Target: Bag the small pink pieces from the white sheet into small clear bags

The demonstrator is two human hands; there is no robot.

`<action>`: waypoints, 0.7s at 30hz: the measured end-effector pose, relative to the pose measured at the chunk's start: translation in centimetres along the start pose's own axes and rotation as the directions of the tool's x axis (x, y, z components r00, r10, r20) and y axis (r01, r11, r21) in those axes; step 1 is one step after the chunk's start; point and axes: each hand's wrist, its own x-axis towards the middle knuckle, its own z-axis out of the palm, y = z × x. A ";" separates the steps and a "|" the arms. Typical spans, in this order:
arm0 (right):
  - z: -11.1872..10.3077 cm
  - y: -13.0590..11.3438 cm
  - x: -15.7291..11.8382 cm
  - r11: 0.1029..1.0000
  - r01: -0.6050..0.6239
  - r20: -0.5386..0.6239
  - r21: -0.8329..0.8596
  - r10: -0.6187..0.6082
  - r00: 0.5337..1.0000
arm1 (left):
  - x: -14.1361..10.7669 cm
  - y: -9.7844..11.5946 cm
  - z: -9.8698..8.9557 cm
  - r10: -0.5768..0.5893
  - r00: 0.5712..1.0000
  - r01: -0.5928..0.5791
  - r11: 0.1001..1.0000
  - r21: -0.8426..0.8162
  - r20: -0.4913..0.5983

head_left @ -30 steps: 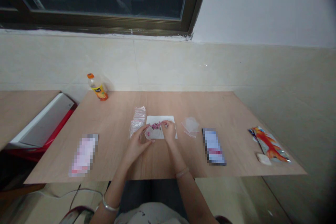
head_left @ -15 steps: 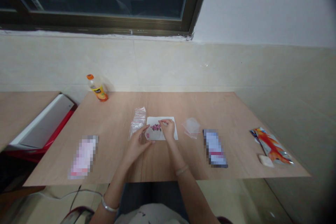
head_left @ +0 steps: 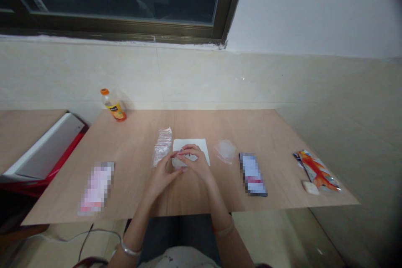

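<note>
A white sheet of paper [head_left: 202, 150] lies at the middle of the table, largely covered by my hands. My left hand [head_left: 165, 173] is at its left edge, with thumb and fingers curved round a small clear bag [head_left: 180, 163]. My right hand [head_left: 196, 161] reaches over the sheet, its fingertips together at the bag's upper edge; what they pinch is too small to make out. The small dark pink pieces on the sheet are mostly hidden under the right hand. A stack of clear plastic bags [head_left: 162, 146] lies just left of the sheet.
More clear bags [head_left: 226, 150] lie right of the sheet. A phone [head_left: 253, 175] is beyond them, and a pink blurred phone-like object [head_left: 96, 187] lies left. An orange-capped bottle [head_left: 114, 106] stands back left. A goldfish-patterned packet [head_left: 318, 171] and a white block [head_left: 310, 187] are far right.
My right hand has moved left and down from the pink pieces to the bag by my left hand, now covering the pieces. The whole view has shifted slightly.
</note>
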 end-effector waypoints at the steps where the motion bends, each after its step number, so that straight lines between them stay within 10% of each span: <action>1: 0.0 0.3 -0.1 1.000 -0.011 -0.015 0.003 0.011 1.000 | -0.2 0.1 0.0 -0.003 1.000 0.003 1.000 -0.001 0.001; 12: 0.0 9.2 -0.6 0.859 -0.232 -0.208 -0.456 0.150 0.966 | -1.7 0.5 -0.8 -0.016 0.999 0.017 1.000 0.022 -0.035; 21: 0.9 11.2 -2.1 0.832 -0.169 -0.249 -0.528 0.038 0.968 | -1.6 1.0 -1.6 0.037 0.997 -0.034 0.999 0.036 -0.069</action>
